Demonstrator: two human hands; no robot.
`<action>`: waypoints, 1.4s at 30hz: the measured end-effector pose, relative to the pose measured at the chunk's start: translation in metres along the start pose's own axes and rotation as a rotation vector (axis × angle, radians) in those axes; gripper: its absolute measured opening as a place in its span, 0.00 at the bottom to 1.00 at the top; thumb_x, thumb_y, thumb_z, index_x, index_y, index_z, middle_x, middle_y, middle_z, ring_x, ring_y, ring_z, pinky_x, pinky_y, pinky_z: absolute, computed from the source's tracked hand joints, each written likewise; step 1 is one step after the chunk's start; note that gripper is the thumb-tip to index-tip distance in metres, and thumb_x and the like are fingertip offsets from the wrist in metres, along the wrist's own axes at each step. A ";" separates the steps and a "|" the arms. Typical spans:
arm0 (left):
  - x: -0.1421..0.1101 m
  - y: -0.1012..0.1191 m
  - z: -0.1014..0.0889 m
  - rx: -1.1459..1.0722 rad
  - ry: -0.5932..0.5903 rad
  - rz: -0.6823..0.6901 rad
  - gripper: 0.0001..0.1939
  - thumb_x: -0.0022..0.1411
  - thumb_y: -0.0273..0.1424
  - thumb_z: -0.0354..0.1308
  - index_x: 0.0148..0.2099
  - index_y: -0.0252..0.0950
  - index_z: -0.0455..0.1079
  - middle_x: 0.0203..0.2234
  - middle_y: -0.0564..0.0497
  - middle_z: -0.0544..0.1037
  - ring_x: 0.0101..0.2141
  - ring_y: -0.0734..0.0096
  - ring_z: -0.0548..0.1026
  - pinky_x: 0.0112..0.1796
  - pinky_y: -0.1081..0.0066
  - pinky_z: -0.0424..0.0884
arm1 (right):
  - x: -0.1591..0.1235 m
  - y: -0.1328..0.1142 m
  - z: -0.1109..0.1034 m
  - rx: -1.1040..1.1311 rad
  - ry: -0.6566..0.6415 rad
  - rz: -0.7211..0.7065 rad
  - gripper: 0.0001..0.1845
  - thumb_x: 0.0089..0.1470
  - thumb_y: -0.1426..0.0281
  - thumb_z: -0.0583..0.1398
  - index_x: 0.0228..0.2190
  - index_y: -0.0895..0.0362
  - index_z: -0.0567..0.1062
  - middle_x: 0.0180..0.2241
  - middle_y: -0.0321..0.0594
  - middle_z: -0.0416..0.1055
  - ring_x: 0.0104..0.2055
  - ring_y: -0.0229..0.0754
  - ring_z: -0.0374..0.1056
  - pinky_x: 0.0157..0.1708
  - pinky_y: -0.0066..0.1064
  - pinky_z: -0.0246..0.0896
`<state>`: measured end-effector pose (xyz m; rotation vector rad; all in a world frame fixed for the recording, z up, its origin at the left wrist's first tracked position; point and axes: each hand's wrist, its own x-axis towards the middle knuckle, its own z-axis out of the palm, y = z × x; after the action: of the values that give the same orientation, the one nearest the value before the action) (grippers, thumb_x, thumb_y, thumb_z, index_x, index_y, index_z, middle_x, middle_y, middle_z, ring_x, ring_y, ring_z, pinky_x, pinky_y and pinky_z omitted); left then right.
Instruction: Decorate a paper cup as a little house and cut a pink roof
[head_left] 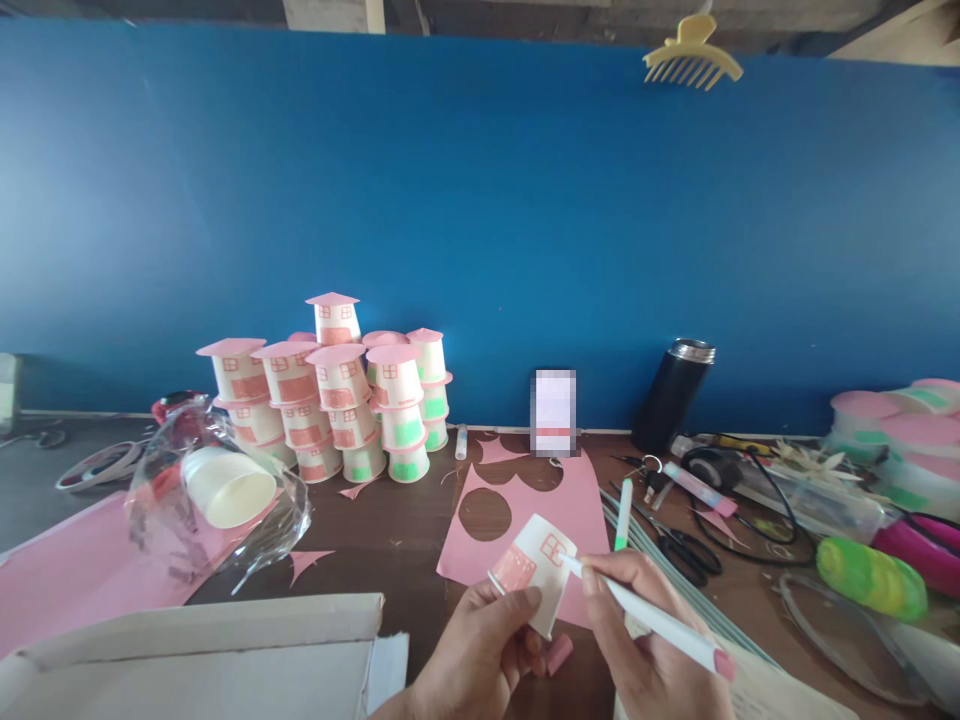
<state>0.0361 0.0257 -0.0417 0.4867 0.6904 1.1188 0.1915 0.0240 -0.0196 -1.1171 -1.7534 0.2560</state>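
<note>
A white paper cup (pixel 551 585) is gripped by my left hand (pixel 480 645), tilted with its narrow end up. Its side bears a coloured pink-red block and a drawn window with panes. In my right hand (pixel 637 630) is a white marker (pixel 660 620) with a pink end, its tip touching the cup by the window drawing. Close to my left fingers lies a pink marker cap (pixel 559 655). Beneath the cup spreads a pink paper sheet (pixel 480 562) with round holes cut out.
Stacked decorated cups (pixel 337 375) with pink paper tops stand at the left. Plain cups (pixel 232 487) lie in a clear bag before them. A black bottle (pixel 671 400), scissors (pixel 688 555), a green marker (pixel 624 515) and cables are at the right. A cardboard box (pixel 195 655) occupies the front left.
</note>
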 end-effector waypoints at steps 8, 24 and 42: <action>0.000 0.000 -0.001 0.001 -0.004 0.007 0.16 0.44 0.37 0.71 0.21 0.30 0.72 0.10 0.54 0.69 0.13 0.80 0.63 0.24 0.73 0.66 | 0.000 0.002 0.001 -0.005 -0.007 0.000 0.03 0.62 0.66 0.56 0.37 0.51 0.70 0.29 0.33 0.71 0.29 0.37 0.71 0.28 0.24 0.66; 0.001 -0.001 0.000 -0.029 0.009 0.014 0.16 0.43 0.37 0.72 0.20 0.30 0.72 0.09 0.53 0.69 0.13 0.80 0.63 0.24 0.72 0.66 | 0.000 0.001 0.000 0.005 -0.008 0.013 0.03 0.62 0.67 0.56 0.36 0.51 0.70 0.28 0.32 0.70 0.28 0.36 0.71 0.28 0.23 0.66; 0.000 0.000 -0.001 -0.068 0.042 0.012 0.15 0.43 0.35 0.72 0.20 0.30 0.71 0.10 0.54 0.70 0.13 0.79 0.65 0.21 0.75 0.61 | 0.002 -0.001 0.000 0.022 0.009 0.023 0.04 0.61 0.66 0.56 0.35 0.51 0.71 0.27 0.33 0.70 0.26 0.37 0.70 0.27 0.24 0.66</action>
<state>0.0356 0.0261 -0.0419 0.4108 0.6847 1.1623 0.1908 0.0248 -0.0179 -1.1213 -1.7264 0.2833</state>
